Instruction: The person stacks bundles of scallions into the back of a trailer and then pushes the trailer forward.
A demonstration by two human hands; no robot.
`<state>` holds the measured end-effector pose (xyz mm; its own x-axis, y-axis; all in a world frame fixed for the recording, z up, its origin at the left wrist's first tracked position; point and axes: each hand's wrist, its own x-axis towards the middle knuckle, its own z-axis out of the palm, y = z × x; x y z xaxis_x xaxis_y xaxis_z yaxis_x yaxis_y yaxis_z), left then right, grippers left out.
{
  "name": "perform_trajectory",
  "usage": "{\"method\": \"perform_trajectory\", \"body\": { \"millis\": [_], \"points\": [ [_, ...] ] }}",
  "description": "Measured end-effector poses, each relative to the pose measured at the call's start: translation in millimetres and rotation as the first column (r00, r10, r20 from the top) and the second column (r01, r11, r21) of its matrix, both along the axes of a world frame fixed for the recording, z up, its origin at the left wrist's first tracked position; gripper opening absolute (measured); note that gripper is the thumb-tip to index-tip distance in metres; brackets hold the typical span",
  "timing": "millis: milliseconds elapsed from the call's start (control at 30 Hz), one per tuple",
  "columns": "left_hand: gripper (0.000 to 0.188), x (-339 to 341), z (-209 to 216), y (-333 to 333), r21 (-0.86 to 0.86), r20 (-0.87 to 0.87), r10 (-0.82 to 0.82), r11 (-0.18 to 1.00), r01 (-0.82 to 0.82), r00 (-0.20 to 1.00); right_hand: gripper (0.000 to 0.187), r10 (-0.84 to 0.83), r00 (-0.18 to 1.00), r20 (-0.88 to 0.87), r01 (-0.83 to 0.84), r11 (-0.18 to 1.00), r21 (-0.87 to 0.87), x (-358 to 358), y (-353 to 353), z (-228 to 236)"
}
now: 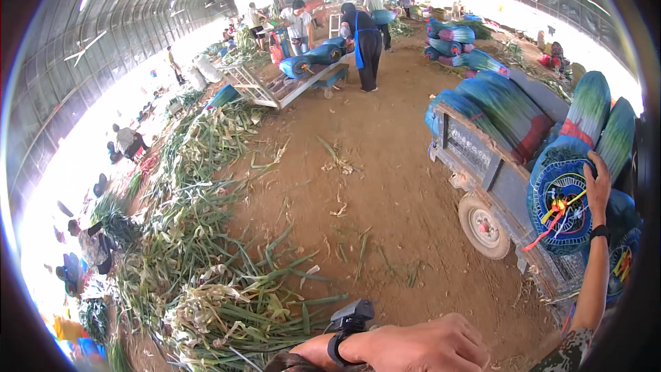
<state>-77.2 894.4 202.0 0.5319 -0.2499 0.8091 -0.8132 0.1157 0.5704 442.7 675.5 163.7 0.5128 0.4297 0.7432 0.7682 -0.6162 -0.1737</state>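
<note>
My right hand (597, 182) grips the edge of a blue net bundle of green onions (544, 165), fingers bent over its round end, where yellow, red and orange ties show. This bundle lies at the side of a metal cart (482, 165) on my right. More net-wrapped onion bundles (499, 110) fill the cart, and two stand upright behind the held one. Low in the middle, my left hand (434, 346) is closed like a fist, knuckles up. What its fingers hold, if anything, is hidden. A dark device (352, 313) sits by its wrist.
A long heap of loose leaves and stalks (200, 255) runs along the left. The cart's wheel (484, 226) stands on bare soil. Ahead, several people surround a flat trolley (279, 93) carrying bundles; one wears a blue apron (358, 38). Stacked bundles (451, 41) lie far right.
</note>
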Motion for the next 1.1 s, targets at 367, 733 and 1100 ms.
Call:
{"method": "perform_trajectory", "body": {
  "millis": [367,733,1100],
  "points": [
    [0.036,4.5,-13.0,15.7,0.001,-0.045,-0.008,1.000,0.009,0.999,0.032,0.007,1.000,0.016,-0.007,1.000,-0.015,-8.4,0.7,2.6],
    [0.017,1.1,5.2,21.5,-0.310,0.083,0.056,0.950,-0.028,0.995,0.034,0.001,1.000,-0.027,-0.001,1.000,0.014,-9.2,0.5,3.2],
    [0.013,7.4,13.0,6.0,-0.374,0.294,0.252,0.918,-0.131,0.922,0.033,0.024,1.000,-0.003,-0.024,1.000,0.004,-41.1,25.2,11.8]
  ]
}}
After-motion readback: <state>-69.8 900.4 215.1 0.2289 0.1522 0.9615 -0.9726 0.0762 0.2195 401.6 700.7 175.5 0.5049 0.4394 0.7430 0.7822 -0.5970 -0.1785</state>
